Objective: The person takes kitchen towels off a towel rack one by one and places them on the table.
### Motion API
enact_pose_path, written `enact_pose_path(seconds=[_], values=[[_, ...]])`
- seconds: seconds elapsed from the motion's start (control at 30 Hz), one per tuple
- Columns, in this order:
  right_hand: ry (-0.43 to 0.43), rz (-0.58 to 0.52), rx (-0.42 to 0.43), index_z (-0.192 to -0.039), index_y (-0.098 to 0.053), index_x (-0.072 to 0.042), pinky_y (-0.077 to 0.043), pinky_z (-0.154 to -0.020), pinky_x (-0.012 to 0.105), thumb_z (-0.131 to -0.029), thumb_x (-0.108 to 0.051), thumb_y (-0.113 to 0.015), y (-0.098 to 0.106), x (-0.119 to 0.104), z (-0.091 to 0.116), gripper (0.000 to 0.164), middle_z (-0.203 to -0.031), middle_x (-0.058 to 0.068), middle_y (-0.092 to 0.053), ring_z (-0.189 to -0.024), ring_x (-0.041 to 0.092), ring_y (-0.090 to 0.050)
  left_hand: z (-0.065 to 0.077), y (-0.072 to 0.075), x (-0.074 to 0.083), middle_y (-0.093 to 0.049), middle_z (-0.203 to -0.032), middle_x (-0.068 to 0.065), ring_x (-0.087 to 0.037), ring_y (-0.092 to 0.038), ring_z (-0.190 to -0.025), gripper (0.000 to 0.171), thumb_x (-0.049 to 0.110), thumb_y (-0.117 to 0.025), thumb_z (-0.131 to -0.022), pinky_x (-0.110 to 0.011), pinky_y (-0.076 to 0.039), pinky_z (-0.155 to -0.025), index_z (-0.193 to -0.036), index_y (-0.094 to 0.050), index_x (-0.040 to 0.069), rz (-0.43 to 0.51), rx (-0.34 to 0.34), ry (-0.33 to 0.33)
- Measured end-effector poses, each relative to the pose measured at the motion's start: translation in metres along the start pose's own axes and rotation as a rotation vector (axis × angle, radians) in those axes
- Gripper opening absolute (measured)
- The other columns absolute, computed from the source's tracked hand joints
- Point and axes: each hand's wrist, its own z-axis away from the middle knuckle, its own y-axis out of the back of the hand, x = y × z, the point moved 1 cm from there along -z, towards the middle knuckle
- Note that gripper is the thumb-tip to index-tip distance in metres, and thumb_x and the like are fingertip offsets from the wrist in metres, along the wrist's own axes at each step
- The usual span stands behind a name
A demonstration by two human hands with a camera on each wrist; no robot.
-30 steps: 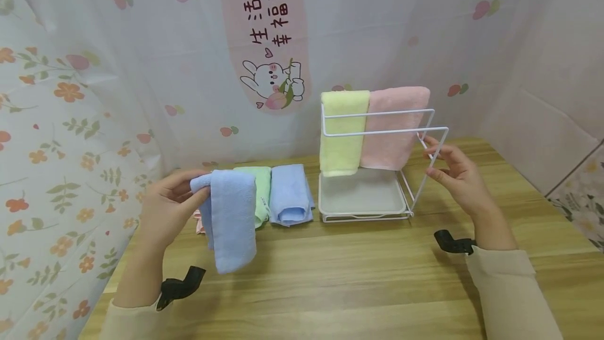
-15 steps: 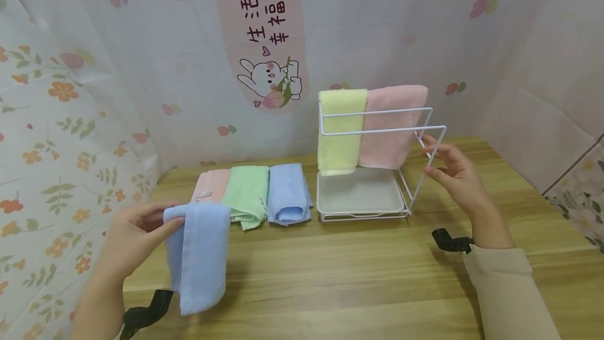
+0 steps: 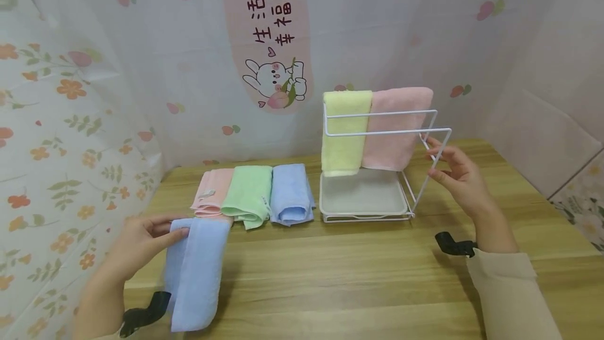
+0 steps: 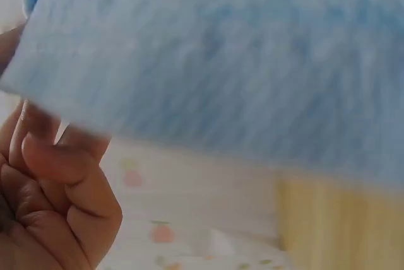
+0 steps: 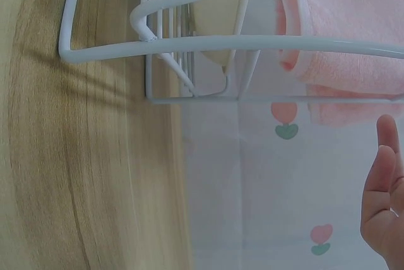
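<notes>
**Left hand grips a blue towel; right hand is at the rack's side**

Nearest the viewer, the person's left hand (image 3: 145, 240) pinches the blue hand towel (image 3: 200, 272) by its upper edge, thumb in front and fingers behind. The towel hangs folded at the near left of the wood-grain table (image 3: 340, 282); whether its lower end touches the surface cannot be determined. Each wrist carries a black mount (image 3: 146, 315).

The right hand (image 3: 460, 174) stands at the right side of the white wire rack (image 5: 202, 44), fingers bent by the frame. Whether it grips the frame or merely rests near it cannot be told.

Farther back, left of the rack, three folded towels lie in a row: pink (image 3: 214, 185), bearing a white tag, then green (image 3: 249, 190), then a second blue one (image 3: 290, 188). A pale tray (image 3: 360, 195) sits in the rack's base. Above it, a yellow towel (image 3: 346, 153) and a pink towel (image 3: 390, 148) hang side by side, the yellow on the left.

Behind everything is a patterned curtain (image 3: 189, 67) with a rabbit print (image 3: 271, 80).
</notes>
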Motion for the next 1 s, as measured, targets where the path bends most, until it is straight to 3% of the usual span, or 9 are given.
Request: enact_pose_path(seconds=[0.17, 0.33, 0.47, 0.63, 0.8, 0.93, 1.0], values=[[-0.005, 0.014, -0.001, -0.122, -0.058, 0.001, -0.047, -0.087, 0.016, -0.092, 0.017, -0.054, 0.001, 0.001, 0.001, 0.034, -0.154, -0.005, -0.047, -0.121, 0.007, -0.052, -0.023, -0.005, -0.02, -0.071, -0.119, -0.018, 0.003, -0.066, -0.095, 0.049, 0.033, -0.067, -0.095, -0.025, -0.054, -0.083, -0.132, -0.062, 0.001, -0.015, -0.062, 0.12], [-0.004, 0.007, -0.008, -0.122, -0.058, 0.0, -0.047, -0.087, 0.016, -0.092, 0.017, -0.054, 0.001, 0.001, 0.0, 0.035, -0.153, -0.005, -0.047, -0.122, 0.007, -0.052, -0.042, -0.01, -0.036, -0.07, -0.121, -0.02, -0.007, -0.065, -0.105, 0.052, 0.034, -0.067, -0.095, -0.037, -0.054, -0.092, -0.133, -0.059, -0.001, -0.006, -0.11, 0.135], [0.007, -0.01, -0.007, -0.122, -0.058, 0.001, -0.047, -0.087, 0.017, -0.091, 0.018, -0.054, 0.001, 0.001, 0.0, 0.035, -0.153, -0.004, -0.048, -0.123, 0.008, -0.052, -0.052, -0.012, -0.045, -0.069, -0.122, -0.02, -0.004, -0.063, -0.104, 0.054, 0.032, -0.066, -0.096, -0.04, -0.053, -0.095, -0.135, -0.056, -0.004, 0.027, -0.154, 0.143], [0.018, -0.033, -0.004, -0.122, -0.058, 0.001, -0.046, -0.086, 0.018, -0.091, 0.019, -0.053, 0.001, 0.0, -0.001, 0.036, -0.153, -0.003, -0.048, -0.124, 0.009, -0.051, -0.057, -0.012, -0.054, -0.069, -0.122, -0.018, -0.002, -0.061, -0.104, 0.053, 0.032, -0.065, -0.097, -0.044, -0.052, -0.097, -0.136, -0.056, -0.004, 0.053, -0.188, 0.165], [0.019, -0.035, -0.005, -0.121, -0.058, 0.001, -0.046, -0.086, 0.017, -0.091, 0.019, -0.053, 0.001, 0.0, -0.001, 0.036, -0.153, -0.003, -0.048, -0.124, 0.009, -0.051, -0.056, -0.011, -0.065, -0.069, -0.124, -0.016, -0.01, -0.06, -0.109, 0.054, 0.035, -0.063, -0.098, -0.043, -0.052, -0.094, -0.136, -0.055, -0.002, 0.042, -0.208, 0.196], [0.016, -0.027, -0.002, -0.121, -0.058, 0.001, -0.047, -0.086, 0.017, -0.091, 0.019, -0.054, 0.001, 0.001, -0.001, 0.035, -0.153, -0.003, -0.048, -0.123, 0.009, -0.051, -0.055, -0.012, -0.075, -0.067, -0.127, -0.02, -0.023, -0.062, -0.115, 0.056, 0.035, -0.062, -0.098, -0.046, -0.053, -0.095, -0.14, -0.052, -0.002, 0.052, -0.218, 0.203], [0.015, -0.024, -0.001, -0.121, -0.058, 0.001, -0.047, -0.087, 0.017, -0.091, 0.018, -0.054, 0.001, 0.001, 0.0, 0.035, -0.153, -0.003, -0.048, -0.123, 0.009, -0.052, -0.056, -0.013, -0.078, -0.066, -0.128, -0.021, -0.022, -0.063, -0.114, 0.057, 0.034, -0.062, -0.098, -0.045, -0.053, -0.094, -0.14, -0.051, -0.002, 0.055, -0.22, 0.203]])
